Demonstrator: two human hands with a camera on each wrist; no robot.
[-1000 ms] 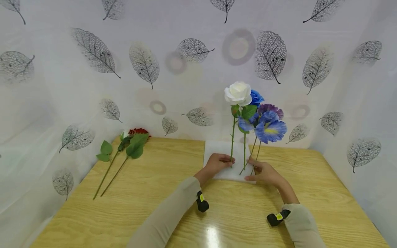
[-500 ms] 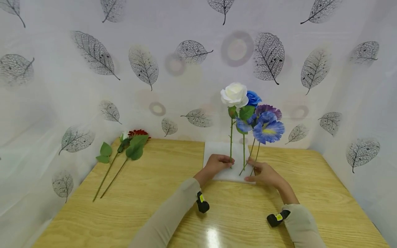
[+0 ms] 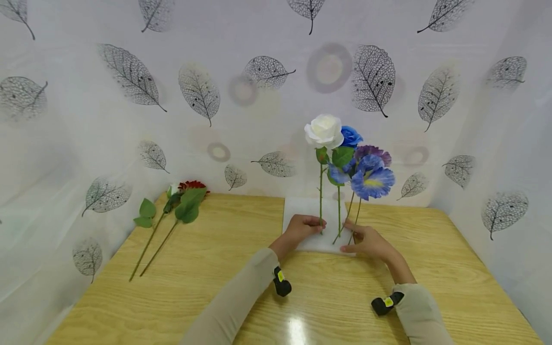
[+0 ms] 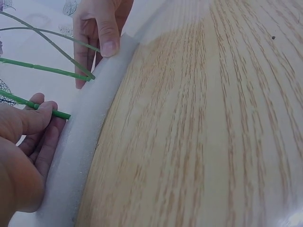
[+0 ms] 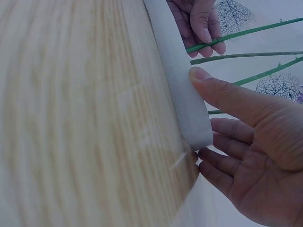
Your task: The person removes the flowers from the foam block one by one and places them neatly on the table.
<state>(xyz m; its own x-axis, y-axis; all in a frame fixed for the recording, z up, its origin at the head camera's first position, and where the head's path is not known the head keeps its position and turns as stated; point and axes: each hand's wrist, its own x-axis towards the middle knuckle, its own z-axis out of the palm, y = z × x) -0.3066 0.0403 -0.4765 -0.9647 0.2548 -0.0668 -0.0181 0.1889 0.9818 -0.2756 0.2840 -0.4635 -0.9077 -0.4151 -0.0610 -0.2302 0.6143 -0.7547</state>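
Observation:
My left hand [image 3: 303, 226] pinches the green stem of a white rose [image 3: 324, 131] low down, between thumb and fingers. The stem stands upright, its lower end at the white foam board [image 3: 295, 207]. My right hand [image 3: 370, 241] grips the board's right side, its thumb [image 5: 213, 87] on the near edge and its fingers around the corner in the right wrist view. Between the hands stand a blue rose [image 3: 351, 136], a blue iris-like flower [image 3: 373, 179] and a purple ruffled flower [image 3: 381, 154], the last two leaning right. Their stem ends meet the board.
Two more stems lie on the wooden table [image 3: 241, 230] at the left, one with a red flower [image 3: 194, 185], the other with a white bud [image 3: 172, 189]; both have green leaves. A leaf-printed curtain [image 3: 267, 115] hangs behind the table's back edge.
The white rose's head has tilted slightly left, and the blue rose shifts a little left too. Both hands stay in the same places.

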